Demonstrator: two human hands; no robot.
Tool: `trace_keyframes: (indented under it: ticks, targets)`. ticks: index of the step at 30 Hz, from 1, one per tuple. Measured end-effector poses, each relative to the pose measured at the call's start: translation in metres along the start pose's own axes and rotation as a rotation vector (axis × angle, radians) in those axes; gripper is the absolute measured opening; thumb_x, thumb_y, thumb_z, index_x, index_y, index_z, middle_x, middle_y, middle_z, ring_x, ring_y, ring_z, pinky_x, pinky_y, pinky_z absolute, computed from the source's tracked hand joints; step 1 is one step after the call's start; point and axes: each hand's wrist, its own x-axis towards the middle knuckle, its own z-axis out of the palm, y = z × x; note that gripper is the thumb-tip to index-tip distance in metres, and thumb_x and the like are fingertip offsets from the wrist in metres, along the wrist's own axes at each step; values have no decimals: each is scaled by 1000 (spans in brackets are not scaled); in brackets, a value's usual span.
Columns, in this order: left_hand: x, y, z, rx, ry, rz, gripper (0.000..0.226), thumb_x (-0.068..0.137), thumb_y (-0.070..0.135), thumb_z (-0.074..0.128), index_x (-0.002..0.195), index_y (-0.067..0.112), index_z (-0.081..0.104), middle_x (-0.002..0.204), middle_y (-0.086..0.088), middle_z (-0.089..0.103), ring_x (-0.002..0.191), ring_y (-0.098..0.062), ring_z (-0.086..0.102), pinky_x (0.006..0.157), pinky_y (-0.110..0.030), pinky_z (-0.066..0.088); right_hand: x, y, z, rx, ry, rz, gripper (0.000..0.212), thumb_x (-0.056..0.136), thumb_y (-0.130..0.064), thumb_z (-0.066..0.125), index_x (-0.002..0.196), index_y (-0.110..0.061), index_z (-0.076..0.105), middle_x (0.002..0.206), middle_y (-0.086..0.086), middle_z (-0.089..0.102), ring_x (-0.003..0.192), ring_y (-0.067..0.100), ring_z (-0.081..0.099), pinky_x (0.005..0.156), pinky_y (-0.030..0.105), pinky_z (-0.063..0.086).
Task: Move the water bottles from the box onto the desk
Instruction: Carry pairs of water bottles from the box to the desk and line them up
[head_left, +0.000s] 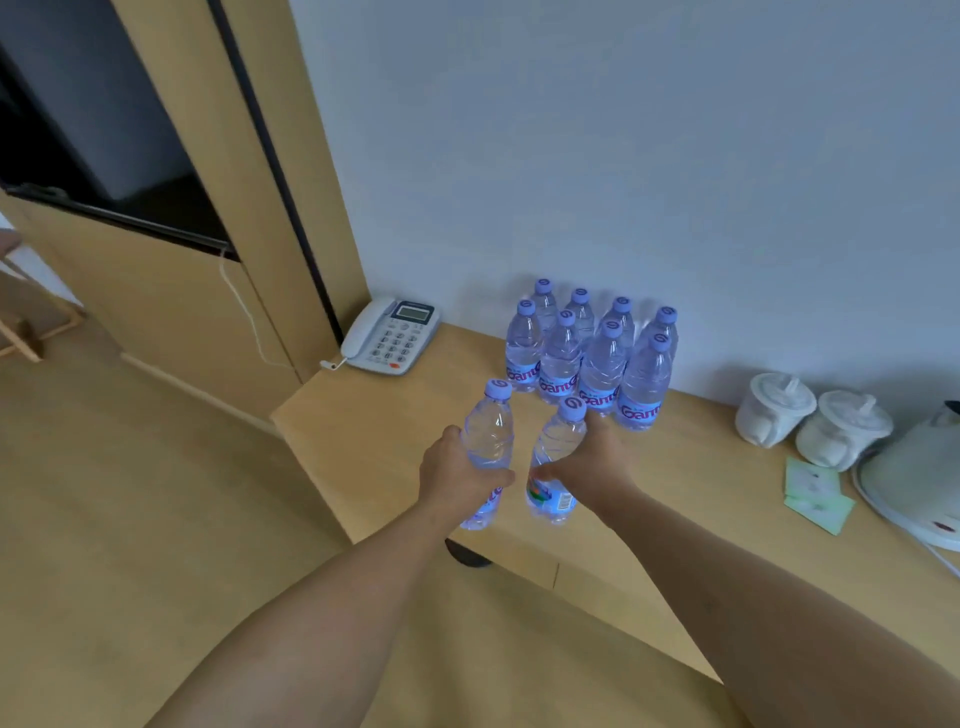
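Several clear water bottles (592, 358) with purple caps stand in two rows on the wooden desk (363, 415), close to the wall. My left hand (457, 473) grips one more bottle (488, 441) upright around its middle, over the desk's front left part. My right hand (597, 467) holds a second bottle (556, 457) beside it, tilted slightly. Both held bottles are just in front of the standing group. The box is out of view.
A white desk phone (389, 335) sits at the desk's back left corner. Two white lidded cups (810, 421), green sachets (815, 493) and a white kettle (930, 478) occupy the right side. A wooden cabinet (171, 291) stands to the left.
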Motion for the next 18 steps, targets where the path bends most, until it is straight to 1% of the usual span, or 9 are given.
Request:
trace_keyframes:
  ticks: [2, 4, 6, 9, 13, 16, 18]
  targets:
    - [37, -1, -1, 28, -29, 14, 67, 52, 43, 93, 102, 18, 56, 95, 6, 65, 86, -18, 64, 74, -31, 52, 26, -4, 10, -4, 29, 17, 83, 52, -18, 96, 124, -22, 53, 109, -7, 61, 106, 24, 60, 90, 43, 53]
    - [68, -1, 4, 16, -44, 16, 67, 53, 40, 94, 103, 17, 56, 96, 5, 65, 88, -20, 64, 76, -32, 52, 50, -4, 19, -33, 41, 37, 85, 52, -21, 96, 125, -21, 53, 111, -5, 62, 105, 25, 60, 91, 43, 53]
    - [94, 1, 12, -11, -67, 5, 66, 52, 38, 94, 103, 18, 57, 97, 6, 66, 88, -19, 65, 77, -32, 54, 72, -1, 26, -66, 60, 70, 83, 52, -24, 96, 124, -21, 53, 110, -3, 65, 103, 26, 62, 89, 43, 53]
    - [133, 5, 24, -20, -111, 21, 67, 50, 37, 95, 104, 21, 59, 95, 8, 67, 88, -17, 66, 79, -32, 54, 110, -1, 33, -99, 87, 97, 77, 52, -29, 95, 116, -26, 51, 104, -6, 65, 95, 24, 61, 80, 39, 52]
    - [172, 6, 39, 13, -119, 34, 64, 50, 41, 96, 99, 23, 58, 89, 12, 69, 83, -15, 66, 75, -31, 53, 151, -3, 42, -81, 91, 88, 77, 55, -28, 92, 119, -28, 49, 95, -11, 62, 90, 20, 60, 74, 34, 48]
    - [190, 8, 48, 46, -151, 43, 64, 50, 44, 94, 99, 25, 58, 90, 11, 71, 84, -15, 67, 77, -35, 55, 165, -3, 49, -87, 106, 84, 77, 55, -25, 89, 120, -33, 48, 85, -19, 59, 89, 21, 63, 74, 38, 54]
    - [202, 11, 52, 38, -163, 50, 65, 49, 45, 95, 100, 26, 59, 90, 11, 71, 84, -15, 67, 77, -34, 55, 173, -5, 52, -88, 124, 82, 78, 54, -27, 88, 121, -35, 48, 84, -20, 60, 90, 21, 63, 77, 42, 56]
